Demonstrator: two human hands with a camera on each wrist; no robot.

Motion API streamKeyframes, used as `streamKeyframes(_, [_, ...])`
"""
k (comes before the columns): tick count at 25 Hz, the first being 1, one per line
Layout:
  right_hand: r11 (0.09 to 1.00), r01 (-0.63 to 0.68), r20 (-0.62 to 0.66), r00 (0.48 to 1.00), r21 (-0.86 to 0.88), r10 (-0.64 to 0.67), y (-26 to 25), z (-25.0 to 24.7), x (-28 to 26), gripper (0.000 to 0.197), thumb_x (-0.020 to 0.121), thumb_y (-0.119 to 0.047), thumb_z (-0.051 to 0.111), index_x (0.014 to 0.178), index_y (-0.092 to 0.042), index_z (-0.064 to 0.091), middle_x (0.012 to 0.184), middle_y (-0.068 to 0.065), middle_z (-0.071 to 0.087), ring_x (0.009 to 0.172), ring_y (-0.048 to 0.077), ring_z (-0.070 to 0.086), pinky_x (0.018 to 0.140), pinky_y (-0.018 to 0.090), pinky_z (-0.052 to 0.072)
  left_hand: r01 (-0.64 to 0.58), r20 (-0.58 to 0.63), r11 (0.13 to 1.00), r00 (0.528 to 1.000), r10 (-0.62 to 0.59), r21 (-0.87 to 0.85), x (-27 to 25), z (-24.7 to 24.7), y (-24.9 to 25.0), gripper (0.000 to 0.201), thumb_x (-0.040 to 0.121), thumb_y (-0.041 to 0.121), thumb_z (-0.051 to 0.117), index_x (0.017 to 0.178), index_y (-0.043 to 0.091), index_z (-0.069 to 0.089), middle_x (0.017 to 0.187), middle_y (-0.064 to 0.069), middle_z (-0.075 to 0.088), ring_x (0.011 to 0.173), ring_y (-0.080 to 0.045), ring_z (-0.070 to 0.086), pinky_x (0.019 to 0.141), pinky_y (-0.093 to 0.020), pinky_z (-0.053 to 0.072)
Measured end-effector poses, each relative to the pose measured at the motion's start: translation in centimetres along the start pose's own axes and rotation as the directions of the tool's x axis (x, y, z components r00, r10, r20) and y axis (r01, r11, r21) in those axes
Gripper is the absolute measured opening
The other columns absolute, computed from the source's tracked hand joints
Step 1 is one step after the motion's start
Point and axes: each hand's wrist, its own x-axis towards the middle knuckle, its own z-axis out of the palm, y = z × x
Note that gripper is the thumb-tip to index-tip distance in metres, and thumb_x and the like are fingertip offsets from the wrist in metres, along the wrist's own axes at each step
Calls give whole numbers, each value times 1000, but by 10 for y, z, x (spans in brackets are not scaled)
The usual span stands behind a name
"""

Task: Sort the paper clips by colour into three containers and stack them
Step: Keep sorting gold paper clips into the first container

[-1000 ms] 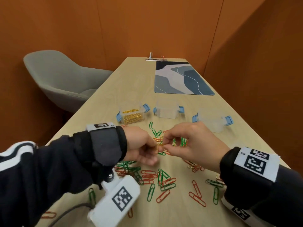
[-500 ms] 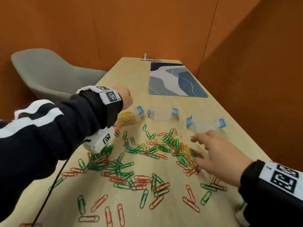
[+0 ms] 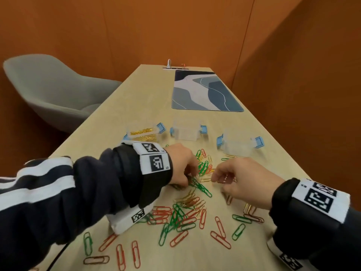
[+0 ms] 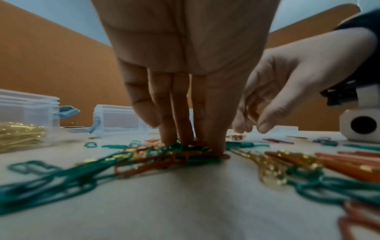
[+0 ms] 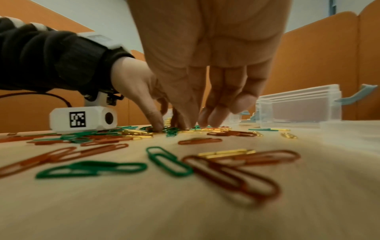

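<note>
Green (image 3: 203, 167), red (image 3: 162, 212) and gold paper clips (image 3: 190, 199) lie mixed and scattered on the wooden table (image 3: 136, 106). Behind them stand three clear containers with blue latches: the left one (image 3: 143, 133) holds gold clips, while the middle one (image 3: 186, 132) and the right one (image 3: 239, 143) look empty. My left hand (image 3: 192, 176) points down with straight fingers, their tips pressing on the green and red pile (image 4: 191, 142). My right hand (image 3: 214, 179) hovers just right of it, its fingers loosely curled and the tips near gold clips (image 5: 195, 125). I see nothing held between them.
A blue and white patterned mat (image 3: 207, 92) lies at the far end of the table. A grey chair (image 3: 50, 90) stands off the left edge. Orange walls close in behind and on the right. More clips lie near the front edge (image 3: 125, 255).
A second ago both hands met over the pile. My left hand then rose over the gold container and has come back down onto the clips. My right hand drew in leftward and curled its fingers.
</note>
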Motion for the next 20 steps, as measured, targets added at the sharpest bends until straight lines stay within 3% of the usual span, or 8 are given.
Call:
streamKeyframes(2, [999, -48, -19, 999, -25, 47, 7, 2, 2, 22, 84, -14, 57, 101, -25, 66, 91, -11, 60, 73, -1, 50, 62, 6, 38, 34, -4, 999, 999, -34, -38, -5, 1, -6, 20, 82, 24, 66, 102, 23, 69, 91, 7, 64, 78, -6, 53, 66, -16, 38])
streamKeyframes(5, [996, -71, -15, 997, -51, 71, 9, 4, 4, 24, 83, -16, 57, 104, -26, 63, 93, -10, 58, 82, 6, 51, 73, 17, 43, 25, -46, 995, 998, -30, -99, -11, 1, -9, 17, 82, 31, 66, 98, 24, 69, 87, 10, 61, 72, -3, 50, 63, -14, 37])
streamKeyframes(8, [1000, 23, 33, 999, -16, -22, 2, 2, 2, 19, 82, -23, 62, 100, -29, 65, 86, -14, 56, 75, 0, 51, 67, 9, 41, -18, -13, 985, 1000, 16, -171, -13, -1, -1, 22, 76, 35, 72, 95, 25, 70, 78, 14, 59, 66, -1, 51, 64, -12, 41])
streamKeyframes(10, [995, 84, 78, 993, 46, -88, -5, 0, -2, 18, 81, -32, 67, 99, -30, 67, 86, -14, 57, 76, 1, 55, 65, 10, 42, 5, 58, 980, 998, 6, -198, -16, 2, 4, 23, 73, 34, 75, 93, 23, 72, 71, 14, 58, 66, -1, 54, 66, -15, 46])
streamKeyframes(15, [983, 149, 114, 980, 103, -161, -16, 0, -1, 26, 75, -40, 72, 100, -32, 70, 91, -13, 61, 79, 4, 58, 69, 16, 46, 29, 62, 980, 998, -17, -196, -23, 5, 2, 21, 76, 32, 72, 96, 25, 73, 86, 9, 69, 80, -4, 60, 78, -20, 51])
streamKeyframes(18, [987, 157, 152, 975, 46, -162, -19, 4, 3, 31, 72, -39, 76, 101, -29, 69, 85, -13, 58, 73, 2, 52, 63, 12, 41, 12, 70, 985, 998, 0, -173, -25, 4, -1, 21, 77, 28, 72, 98, 26, 73, 90, 9, 70, 75, -1, 55, 65, -8, 42])
streamKeyframes(20, [989, 149, 167, 974, 26, -151, -19, 5, 5, 20, 77, -33, 73, 95, -27, 70, 82, -12, 59, 68, -1, 50, 56, 8, 37, 28, 63, 982, 998, -17, -187, -26, 6, -1, 21, 75, 26, 74, 96, 24, 73, 84, 9, 68, 72, -2, 54, 60, -6, 38])
